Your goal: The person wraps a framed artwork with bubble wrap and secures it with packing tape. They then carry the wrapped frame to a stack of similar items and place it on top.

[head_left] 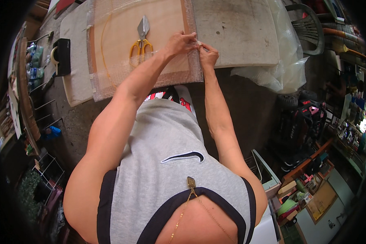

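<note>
A flat framed panel (162, 75) wrapped in clear bubble wrap lies on the table in front of me. My left hand (182, 43) reaches over its right edge with the fingers pinched together. Close beside it, my right hand (208, 55) is also closed in a pinch, just off that edge. A small whitish bit (199, 43) shows between the two hands, too small to name. Scissors with yellow handles (142, 40) rest on the panel, left of my hands, blades pointing away. A thin yellow strand (105, 53) runs along the panel's left side.
The pale table (240, 36) has a worn surface. Loose bubble wrap (282, 69) hangs over its right end, near a dark plastic chair (309, 28). At the left stands a black box (62, 57) beside a tape roll (54, 55). Cluttered shelves line both sides.
</note>
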Motion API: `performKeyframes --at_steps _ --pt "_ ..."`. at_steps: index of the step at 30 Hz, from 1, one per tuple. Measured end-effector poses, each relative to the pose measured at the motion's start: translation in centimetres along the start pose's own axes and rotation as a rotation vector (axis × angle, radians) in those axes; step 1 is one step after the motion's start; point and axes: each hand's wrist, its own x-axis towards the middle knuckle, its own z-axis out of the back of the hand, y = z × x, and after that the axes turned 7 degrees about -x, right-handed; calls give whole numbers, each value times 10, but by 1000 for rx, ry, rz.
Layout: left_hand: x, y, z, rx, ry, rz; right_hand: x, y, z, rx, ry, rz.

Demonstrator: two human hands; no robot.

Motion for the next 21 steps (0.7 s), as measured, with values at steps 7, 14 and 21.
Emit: performKeyframes --at_steps 7,14,21 --pt "1 -8 -6 89 -30 93 15 -1 9 100 191 -82" --pt "2 -10 -2 101 4 98 28 6 21 87 323 -94" --pt "3 -3 -4 31 10 115 32 -3 12 -78 270 16"
